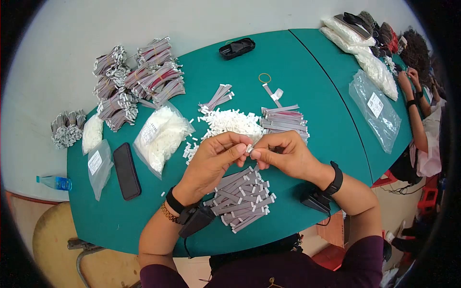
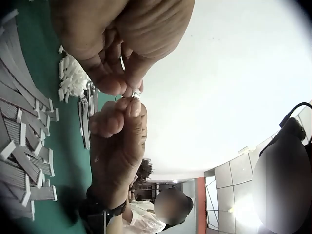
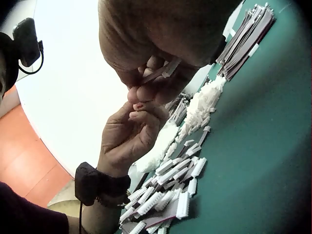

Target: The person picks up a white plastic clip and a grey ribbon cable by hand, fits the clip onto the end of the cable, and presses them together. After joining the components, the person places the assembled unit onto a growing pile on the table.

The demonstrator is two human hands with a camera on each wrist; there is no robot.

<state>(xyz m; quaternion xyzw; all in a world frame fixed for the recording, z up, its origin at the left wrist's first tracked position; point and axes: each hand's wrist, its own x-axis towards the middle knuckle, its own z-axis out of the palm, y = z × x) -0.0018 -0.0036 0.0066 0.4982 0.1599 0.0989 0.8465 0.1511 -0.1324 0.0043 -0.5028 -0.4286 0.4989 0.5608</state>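
Note:
Fingertips of both hands meet over the table. My left hand [image 1: 209, 161] pinches a small white connector piece [image 1: 249, 149] between thumb and index finger. The right hand [image 1: 290, 156] pinches up against it; in the right wrist view this hand [image 3: 161, 34] holds a grey ribbon cable with a white connector [image 3: 170, 67] at its end, partly hidden by the palm. Below the hands lies a pile of grey ribbon cables [image 1: 240, 199] with white ends. Behind the hands is a heap of loose white pieces [image 1: 233, 123], with a stack of cables [image 1: 285, 120] to its right.
Bundled cables [image 1: 156, 79] and a bag of white pieces [image 1: 161, 137] lie on the left, near a dark phone [image 1: 127, 170] and a bottle [image 1: 54, 183]. A black case [image 1: 237, 48] is at the back. Another person's arms [image 1: 418, 110] and an empty plastic bag [image 1: 375, 110] are at the right.

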